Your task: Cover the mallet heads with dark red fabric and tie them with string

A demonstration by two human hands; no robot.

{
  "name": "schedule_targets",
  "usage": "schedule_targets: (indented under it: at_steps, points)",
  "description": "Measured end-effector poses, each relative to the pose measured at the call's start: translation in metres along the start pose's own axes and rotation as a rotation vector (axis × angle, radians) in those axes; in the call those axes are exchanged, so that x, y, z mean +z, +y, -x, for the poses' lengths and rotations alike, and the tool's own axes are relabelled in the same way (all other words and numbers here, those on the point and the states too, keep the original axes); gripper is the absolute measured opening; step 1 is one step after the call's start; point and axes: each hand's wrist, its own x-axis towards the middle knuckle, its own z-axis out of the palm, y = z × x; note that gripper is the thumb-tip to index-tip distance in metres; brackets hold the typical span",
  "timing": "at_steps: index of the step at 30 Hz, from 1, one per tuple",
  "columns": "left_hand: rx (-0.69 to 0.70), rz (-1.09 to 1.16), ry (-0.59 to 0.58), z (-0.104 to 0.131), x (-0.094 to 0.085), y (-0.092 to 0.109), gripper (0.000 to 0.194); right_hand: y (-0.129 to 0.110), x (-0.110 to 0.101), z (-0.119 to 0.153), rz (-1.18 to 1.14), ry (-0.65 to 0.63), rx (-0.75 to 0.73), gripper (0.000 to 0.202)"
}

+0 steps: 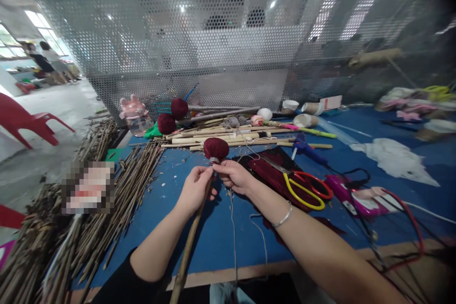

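Note:
My left hand (195,189) is closed around a wooden stick (188,249), near its upper end. The stick slants down toward me and is topped by a dark red cloth-covered ball (216,148). Grey string (213,161) is wound round the ball's neck. My right hand (233,175) pinches at this neck, thumb and fingers together on the string. A loose length of string (233,237) hangs over the table's front edge. To the right, scissors (304,190) with red and yellow handles lie on dark red cloth (274,171).
Bundled twigs (117,209) cover the blue table's left side. Behind my hands lie pale sticks (228,140) and two more red balls (166,124). A blue glue gun (306,149), white plastic (395,159) and cables sit at right. A perforated metal screen (213,52) stands behind.

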Motion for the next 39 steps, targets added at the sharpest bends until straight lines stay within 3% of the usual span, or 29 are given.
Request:
schedule_targets:
  at_steps: [4, 6, 12, 22, 28, 34, 36, 39]
  points:
    - [0.230, -0.202, 0.107, 0.001, 0.001, -0.004, 0.038, -0.001, 0.005, 0.000, 0.032, 0.015, 0.005, 0.037]
    - [0.263, -0.203, 0.118, 0.001, 0.000, -0.004, 0.031, -0.004, 0.005, 0.002, 0.074, 0.031, -0.021, 0.035]
    - [0.244, -0.089, 0.115, 0.002, 0.000, 0.003, 0.029, -0.015, -0.003, 0.009, 0.064, 0.009, -0.083, 0.027]
    - [0.183, 0.135, 0.045, 0.002, 0.002, 0.006, 0.040, -0.013, 0.004, 0.007, 0.022, 0.078, -0.137, 0.028]
    - [0.161, 0.246, -0.037, 0.002, 0.005, 0.007, 0.042, -0.011, 0.000, 0.005, -0.013, -0.068, -0.055, 0.031]
    - [-0.014, 0.243, -0.069, 0.001, 0.002, 0.006, 0.035, 0.000, 0.000, 0.000, -0.051, -0.047, -0.019, 0.034]
    - [-0.048, 0.144, -0.025, 0.000, 0.000, 0.003, 0.033, 0.003, 0.002, -0.001, -0.053, -0.011, -0.034, 0.033]
    - [0.117, -0.055, 0.140, 0.000, 0.000, -0.003, 0.042, 0.004, 0.007, -0.001, -0.060, 0.047, -0.046, 0.033]
